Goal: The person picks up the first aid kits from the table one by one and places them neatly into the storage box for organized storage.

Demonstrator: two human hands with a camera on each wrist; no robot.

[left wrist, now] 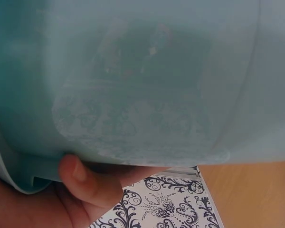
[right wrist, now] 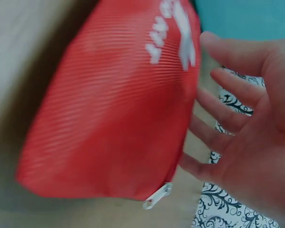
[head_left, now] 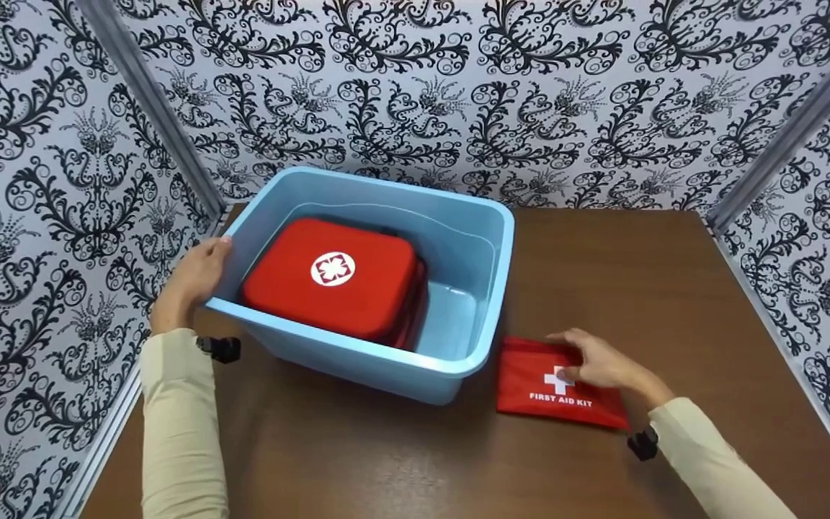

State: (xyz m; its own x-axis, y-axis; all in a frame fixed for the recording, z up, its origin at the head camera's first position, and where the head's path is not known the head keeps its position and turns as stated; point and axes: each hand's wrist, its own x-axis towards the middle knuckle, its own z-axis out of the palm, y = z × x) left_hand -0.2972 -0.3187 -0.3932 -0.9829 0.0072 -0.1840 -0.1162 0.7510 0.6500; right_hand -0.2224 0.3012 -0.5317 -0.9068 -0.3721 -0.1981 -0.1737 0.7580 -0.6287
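Note:
A light blue plastic tub (head_left: 372,371) stands on the table, left of centre in the head view. My left hand (head_left: 195,274) grips its left rim, and the left wrist view shows the thumb (left wrist: 88,185) beneath the tub's pale wall (left wrist: 147,85). Inside, a red first aid case (head_left: 292,277) with a white round emblem lies toward the tub's left side. To the tub's right is a flat red first aid pouch (head_left: 519,378), printed with a white cross and lettering. My right hand (head_left: 599,364) is over the pouch, fingers spread and loosely bent along its edge in the right wrist view.
The brown wooden table (head_left: 400,461) is enclosed by walls (head_left: 415,86) with black scroll patterns at the back and both sides. A zipper pull (right wrist: 157,195) sits at the pouch's corner. Black wrist cameras (head_left: 224,349) are strapped at both sleeves.

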